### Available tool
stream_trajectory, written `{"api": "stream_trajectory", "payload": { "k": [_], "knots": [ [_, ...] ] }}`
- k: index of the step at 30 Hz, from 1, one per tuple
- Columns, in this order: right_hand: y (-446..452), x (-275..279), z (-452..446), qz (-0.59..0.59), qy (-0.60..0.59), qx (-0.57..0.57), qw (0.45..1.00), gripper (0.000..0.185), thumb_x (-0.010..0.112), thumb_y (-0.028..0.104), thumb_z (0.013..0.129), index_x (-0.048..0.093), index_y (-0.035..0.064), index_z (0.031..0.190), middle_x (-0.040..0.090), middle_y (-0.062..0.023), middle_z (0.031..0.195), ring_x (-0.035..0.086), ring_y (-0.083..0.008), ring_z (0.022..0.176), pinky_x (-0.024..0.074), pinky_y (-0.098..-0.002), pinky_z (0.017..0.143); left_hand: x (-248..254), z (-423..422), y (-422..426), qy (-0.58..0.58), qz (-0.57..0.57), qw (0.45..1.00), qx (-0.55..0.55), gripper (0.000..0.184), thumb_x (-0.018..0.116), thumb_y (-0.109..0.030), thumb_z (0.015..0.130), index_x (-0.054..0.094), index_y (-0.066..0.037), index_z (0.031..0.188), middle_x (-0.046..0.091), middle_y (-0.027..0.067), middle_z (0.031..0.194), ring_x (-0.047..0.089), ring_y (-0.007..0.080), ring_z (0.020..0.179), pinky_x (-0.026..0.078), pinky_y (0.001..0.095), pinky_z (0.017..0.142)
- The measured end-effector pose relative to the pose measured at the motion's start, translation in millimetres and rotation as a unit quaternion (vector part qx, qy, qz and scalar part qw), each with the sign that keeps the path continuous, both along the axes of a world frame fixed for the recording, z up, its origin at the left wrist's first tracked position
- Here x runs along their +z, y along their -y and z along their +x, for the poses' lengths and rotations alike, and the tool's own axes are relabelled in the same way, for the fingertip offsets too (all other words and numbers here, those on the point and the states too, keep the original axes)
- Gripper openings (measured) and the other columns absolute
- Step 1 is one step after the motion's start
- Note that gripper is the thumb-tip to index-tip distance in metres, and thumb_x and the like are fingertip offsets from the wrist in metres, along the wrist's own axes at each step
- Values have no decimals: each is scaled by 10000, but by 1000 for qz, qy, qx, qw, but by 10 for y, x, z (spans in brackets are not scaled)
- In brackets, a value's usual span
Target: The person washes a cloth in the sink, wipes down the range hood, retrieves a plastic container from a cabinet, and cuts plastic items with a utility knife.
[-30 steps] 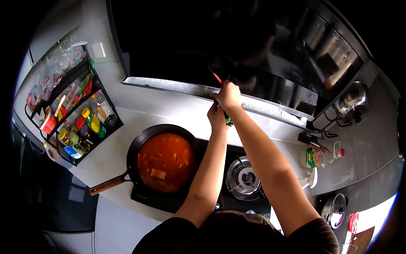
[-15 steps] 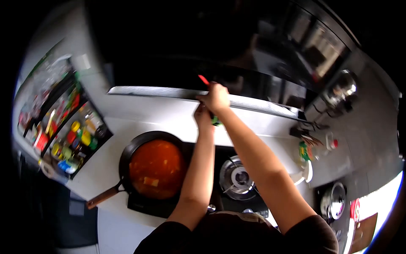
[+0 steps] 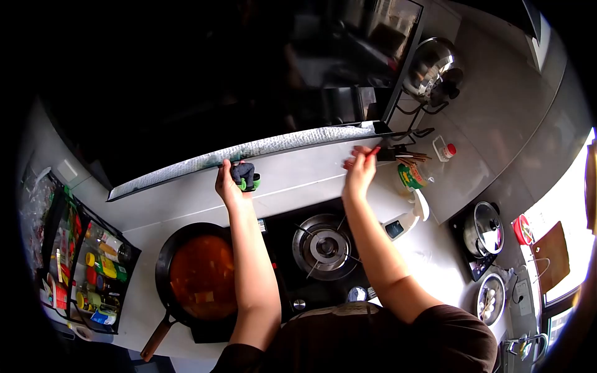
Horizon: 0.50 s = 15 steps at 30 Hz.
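At the left end of the worktop [image 3: 140, 298], a black rack [image 3: 77, 248] is filled with jars and packets. To its right, a dark pan [image 3: 163, 273] of red-orange stew [image 3: 199, 267] is set on the hob [image 3: 280, 230], its wooden handle [image 3: 157, 337] angled toward the worktop's front edge. Above the worktop's back edge, just under the silver strip [image 3: 249, 149], the left hand [image 3: 230, 188] is raised, its fingers closed around a dark-and-green object [image 3: 247, 176], which cannot be identified. Farther right, beyond the bare burner [image 3: 326, 247], the right hand [image 3: 359, 177] is held well apart, its blurred fingers curled about a small red item [image 3: 373, 151].

The step in hand is judged to be the handling of these two items, one per hand, above the hob. For the next move, a firm grip and clearance from the pan are called for. Near the worktop's right end, a lidded pot [image 3: 484, 229] is seen.
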State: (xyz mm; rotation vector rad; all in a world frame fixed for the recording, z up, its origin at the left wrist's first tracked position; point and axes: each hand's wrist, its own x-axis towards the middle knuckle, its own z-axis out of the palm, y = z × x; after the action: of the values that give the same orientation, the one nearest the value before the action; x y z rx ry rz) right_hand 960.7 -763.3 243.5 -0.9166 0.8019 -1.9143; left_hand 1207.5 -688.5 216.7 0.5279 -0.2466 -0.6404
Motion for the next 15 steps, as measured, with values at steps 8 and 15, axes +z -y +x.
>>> {"api": "stream_trajectory", "payload": {
  "k": [8,15],
  "knots": [
    [-5,-61,-277,-12,-162,25,986,28,604,78,881,608,51,877,549,37,719,472,-39,598,357,-182,534,28,-85,-48,4,-3,1000,18,192,694,-218,836,589,-58,852,629,71,769,645,198,700,549,326,626],
    [-347,497,889,-156,-443,235,851,195,692,125,800,665,-11,936,665,-143,764,631,-174,673,491,-296,640,133,-137,-169,-9,25,1000,15,172,682,-189,847,574,-56,832,606,46,767,619,167,669,517,291,580]
  ]
}}
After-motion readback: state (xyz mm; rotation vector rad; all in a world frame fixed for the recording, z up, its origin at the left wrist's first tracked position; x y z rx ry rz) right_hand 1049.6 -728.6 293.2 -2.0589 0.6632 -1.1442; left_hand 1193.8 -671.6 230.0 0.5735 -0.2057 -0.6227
